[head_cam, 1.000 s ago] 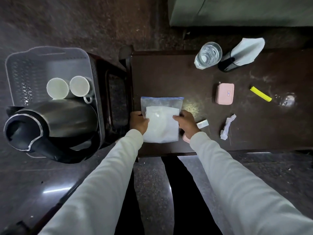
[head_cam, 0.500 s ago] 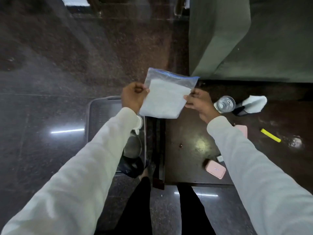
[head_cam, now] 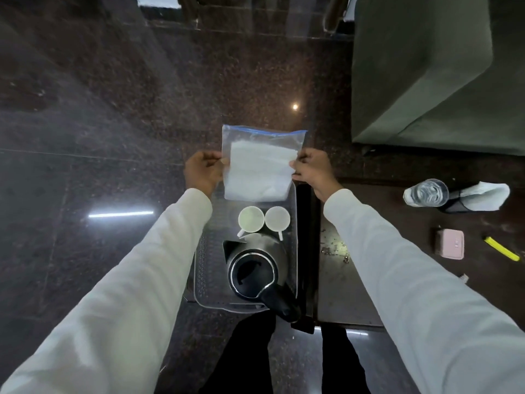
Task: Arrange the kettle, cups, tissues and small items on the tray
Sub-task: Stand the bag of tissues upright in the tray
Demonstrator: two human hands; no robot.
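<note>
A clear zip bag of white tissues [head_cam: 260,166] hangs over the far end of the grey perforated tray [head_cam: 205,268]. My left hand [head_cam: 202,172] pinches its left edge and my right hand [head_cam: 312,170] pinches its right edge. Two white cups [head_cam: 250,219] [head_cam: 277,218] stand side by side in the tray's middle. The steel kettle [head_cam: 254,270], lid off and black handle toward me, fills the tray's near end. On the dark table to the right lie a pink case [head_cam: 450,243] and a yellow stick [head_cam: 501,248].
A glass of water [head_cam: 426,192] and a black holder with a white napkin [head_cam: 480,196] stand at the table's far side. A grey-green sofa [head_cam: 426,72] is beyond the table. Polished dark stone floor surrounds the tray stand. My legs stand below the tray.
Both hands lifted the tissue bag off the table and carried it left; it now hangs over the tray's far end. The view has swung toward the tray.
</note>
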